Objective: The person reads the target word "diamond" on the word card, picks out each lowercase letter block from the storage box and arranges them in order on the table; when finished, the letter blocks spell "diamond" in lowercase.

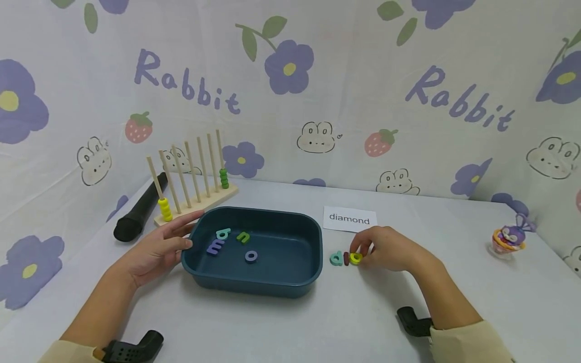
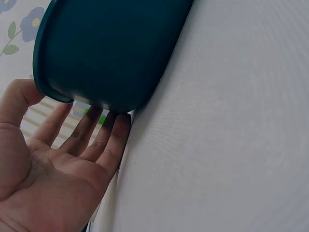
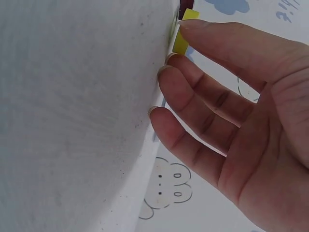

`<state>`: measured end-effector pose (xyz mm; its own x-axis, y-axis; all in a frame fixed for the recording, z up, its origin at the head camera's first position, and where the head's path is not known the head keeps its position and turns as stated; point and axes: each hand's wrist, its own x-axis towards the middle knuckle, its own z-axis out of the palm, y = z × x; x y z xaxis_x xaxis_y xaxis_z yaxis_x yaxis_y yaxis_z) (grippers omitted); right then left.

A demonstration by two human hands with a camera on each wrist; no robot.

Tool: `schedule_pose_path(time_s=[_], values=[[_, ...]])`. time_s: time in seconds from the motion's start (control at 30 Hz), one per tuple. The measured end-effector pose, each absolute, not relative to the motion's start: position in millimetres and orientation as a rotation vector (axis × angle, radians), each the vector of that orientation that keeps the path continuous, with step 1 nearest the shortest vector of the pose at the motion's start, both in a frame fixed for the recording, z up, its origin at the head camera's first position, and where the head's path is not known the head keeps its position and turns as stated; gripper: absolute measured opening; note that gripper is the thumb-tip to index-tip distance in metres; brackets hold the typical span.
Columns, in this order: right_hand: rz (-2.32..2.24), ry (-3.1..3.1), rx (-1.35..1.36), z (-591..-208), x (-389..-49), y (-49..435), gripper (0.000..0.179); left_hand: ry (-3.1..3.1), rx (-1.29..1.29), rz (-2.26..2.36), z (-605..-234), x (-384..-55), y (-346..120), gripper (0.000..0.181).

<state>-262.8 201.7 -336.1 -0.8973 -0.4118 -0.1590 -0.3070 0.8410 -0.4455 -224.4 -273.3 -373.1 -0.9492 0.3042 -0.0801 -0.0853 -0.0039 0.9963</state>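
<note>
My left hand [image 1: 156, 249] steadies the left end of a dark teal tray [image 1: 251, 288]. In the left wrist view its thumb touches the rim and its extended fingers rest against the outer wall. Inside the tray lie a purple m [image 1: 215, 247], a teal letter [image 1: 226, 232], a green n [image 1: 243, 236] and a blue-grey o [image 1: 251, 261]. Right of the tray, my right hand [image 1: 394, 251] pinches a yellow letter o [image 3: 180, 44] at the table surface. Beside it, a teal d [image 1: 340, 259] and a dark red i [image 1: 347, 258] stand in a row.
A white card [image 1: 350, 225] printed "diamond" lies behind the letter row. A wooden peg rack [image 1: 206, 202] with yellow and green beads stands at the back left, next to a black microphone [image 1: 136, 217]. A small purple rabbit figure [image 1: 510, 237] sits far right.
</note>
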Motion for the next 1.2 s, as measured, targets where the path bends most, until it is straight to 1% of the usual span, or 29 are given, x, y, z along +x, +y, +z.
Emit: schedule_pose_path(time_s=[0.77,1.2], values=[[-0.609,2.782,-0.525,-337.0,-261.6,200.5,0.021,1.996,0.237,2.039,-372.4,-224.2,-273.1,0.070],[-0.595,2.760,-0.530,-329.2,-263.0,205.0,0.027,2.005,0.238,2.022,-370.4,-225.3,-271.5,0.071]])
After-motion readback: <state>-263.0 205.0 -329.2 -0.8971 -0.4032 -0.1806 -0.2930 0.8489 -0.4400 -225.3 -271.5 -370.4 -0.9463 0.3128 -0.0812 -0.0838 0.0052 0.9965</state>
